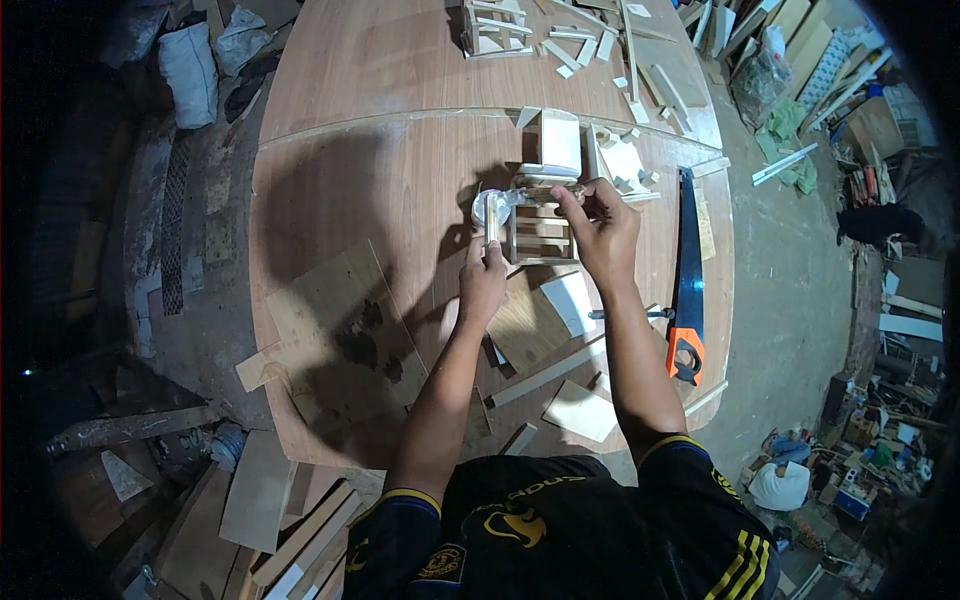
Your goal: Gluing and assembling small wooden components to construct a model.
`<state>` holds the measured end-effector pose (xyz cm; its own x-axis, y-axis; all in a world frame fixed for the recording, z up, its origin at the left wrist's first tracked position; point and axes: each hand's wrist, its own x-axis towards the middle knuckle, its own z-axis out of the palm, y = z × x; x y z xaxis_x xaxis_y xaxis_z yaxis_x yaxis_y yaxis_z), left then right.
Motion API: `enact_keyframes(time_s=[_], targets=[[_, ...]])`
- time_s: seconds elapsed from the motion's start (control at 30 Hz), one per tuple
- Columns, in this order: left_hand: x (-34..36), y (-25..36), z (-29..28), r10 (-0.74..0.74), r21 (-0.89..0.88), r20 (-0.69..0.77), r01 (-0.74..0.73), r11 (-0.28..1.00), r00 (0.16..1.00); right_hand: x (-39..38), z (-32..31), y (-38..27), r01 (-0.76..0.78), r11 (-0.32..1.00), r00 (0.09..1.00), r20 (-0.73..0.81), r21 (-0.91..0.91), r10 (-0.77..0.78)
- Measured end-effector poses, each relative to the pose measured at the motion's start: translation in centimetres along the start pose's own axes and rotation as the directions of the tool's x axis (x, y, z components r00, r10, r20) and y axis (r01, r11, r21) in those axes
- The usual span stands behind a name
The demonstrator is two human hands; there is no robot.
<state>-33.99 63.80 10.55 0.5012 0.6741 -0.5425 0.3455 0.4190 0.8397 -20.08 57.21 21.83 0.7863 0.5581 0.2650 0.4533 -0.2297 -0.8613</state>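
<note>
My left hand (483, 285) is closed around a short pale wood strip (491, 222) that stands up from its fingers. A clear, shiny plastic-like piece (479, 207) sits around the strip's upper end; its exact kind is hard to make out. My right hand (606, 228) pinches a thin, brownish stick-like piece (541, 195), whose left end reaches the clear piece. Under and between the hands is a small slatted wooden frame (543, 242). Just beyond them stands a small pale wooden box-shaped piece (560, 140).
A handsaw (688, 260) with an orange handle lies right of my right arm. Thin boards (340, 325) and wood offcuts (583, 410) lie on the wooden table (330, 90). Another small slatted frame (497, 28) stands at the far end. Scrap and bags crowd the floor around.
</note>
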Motion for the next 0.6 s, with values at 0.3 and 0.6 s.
enact_keyframes(time_s=[0.3, 0.6], targets=[[-0.6, 0.2, -0.4, -0.073, -0.104, -0.011, 0.071, 0.992, 0.997, 0.9, -1.2, -1.9, -0.009, 1.000, 0.999, -0.045, -0.002, 0.009], [-2.2, 1.0, -0.9, -0.097, -0.213, 0.002, 0.095, 0.972, 0.995, 1.0, -1.8, -1.1, -0.020, 0.996, 0.996, -0.082, 0.082, 0.026]])
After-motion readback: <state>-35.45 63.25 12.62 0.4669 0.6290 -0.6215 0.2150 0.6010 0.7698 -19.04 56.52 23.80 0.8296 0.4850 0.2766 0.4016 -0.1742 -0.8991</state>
